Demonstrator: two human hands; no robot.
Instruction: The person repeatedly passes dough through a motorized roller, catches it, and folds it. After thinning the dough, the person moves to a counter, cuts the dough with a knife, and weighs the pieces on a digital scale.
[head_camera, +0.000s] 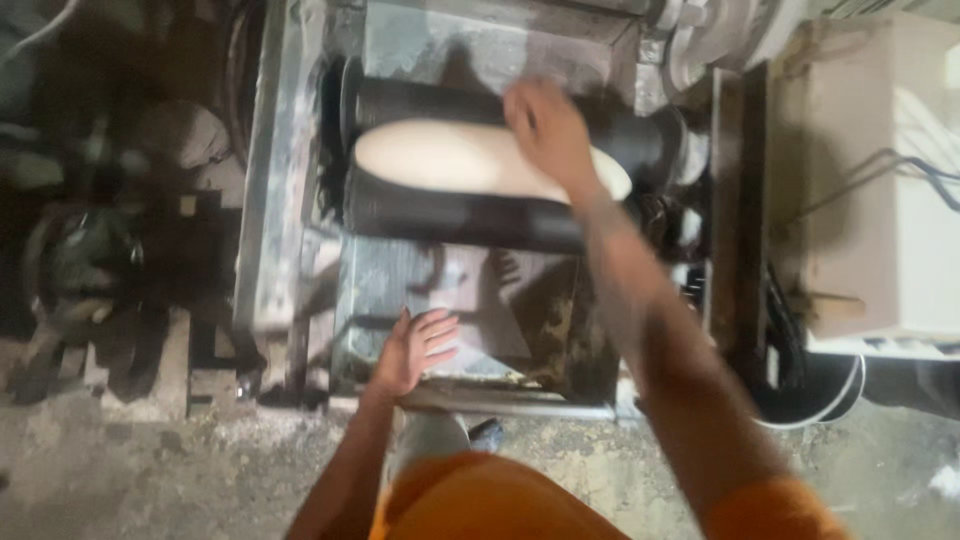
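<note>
the right hand (548, 130) reaches out over a pale cream, flattened oval slab of soft material (470, 160) that lies in the nip between two dark cylindrical rollers (450, 215) of a metal-framed machine. the picture is blurred there, so i cannot tell how far the fingers are spread or whether they pinch the slab's edge; the hand seems to lie flat on the slab's far right part, palm down. the left hand (415, 350) is open, fingers splayed, holding nothing, braced on the scuffed grey metal tray (385, 280) at the machine's near edge, well apart from the rollers.

judging from this, the work is feeding or guiding the slab on the rollers. to do it well, the right hand should press on top of the slab with flat fingers, staying on the side that turns away from the nip, never curling fingertips toward the gap. the left hand's brace on the tray looks sound: it steadies the body so the reach stays light. the loose orange sleeve (770, 510) is best kept clear of the rollers. a white boxy unit with dark cables (880, 190) stands to the right.
</note>
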